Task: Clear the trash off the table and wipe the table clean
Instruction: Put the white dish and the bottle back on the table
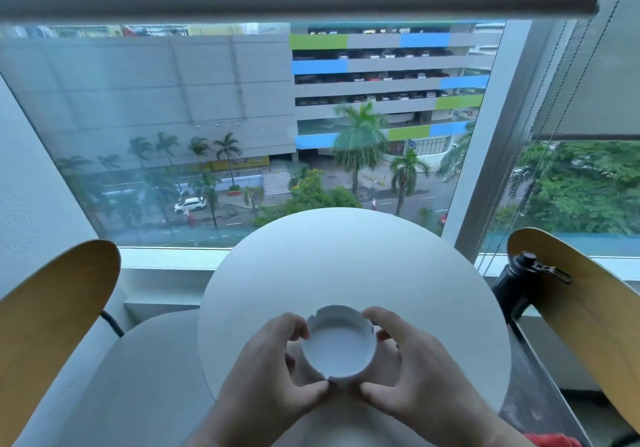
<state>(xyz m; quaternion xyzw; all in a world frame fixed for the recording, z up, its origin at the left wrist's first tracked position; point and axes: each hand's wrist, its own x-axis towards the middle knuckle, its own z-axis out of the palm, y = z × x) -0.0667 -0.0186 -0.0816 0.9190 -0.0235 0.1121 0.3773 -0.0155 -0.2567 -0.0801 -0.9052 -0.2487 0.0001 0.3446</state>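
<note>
Holding a white ashtray [338, 346] with both hands over the near edge of the round white counter [346, 259]. Left hand [273, 374] has thumb on the near rim and fingers [298, 329] curled round the left wall. Right hand [415, 370] mirrors it: thumb at the near rim, fingers on the right wall. Both are closed on the ashtray, a light pinch rather than a full wrap.

Bowl of the ashtray looks empty and clean from this angle. Can't tell if it's resting on the counter or lifted just off it; the base is hidden by the hands.

Counter top shows no loose trash and no obvious marks. No cloth in view either.

Judgement: step in hand is moving or checking the ashtray so the surface underneath can be wiped.

How to do it well:
- Keep it level while moving, in case fine ash sits in the bowl.
- Lift, don't slide, so nothing underneath gets smeared.
- Keep thumbs clear of the rim notches; grip the solid wall.
- Park it off the counter or at one edge, wipe the rest, then swap sides.
- Counter is small and sits near the window [242, 135]; two wooden chair backs [52, 308] flank it, so watch elbows when setting it aside.
</note>
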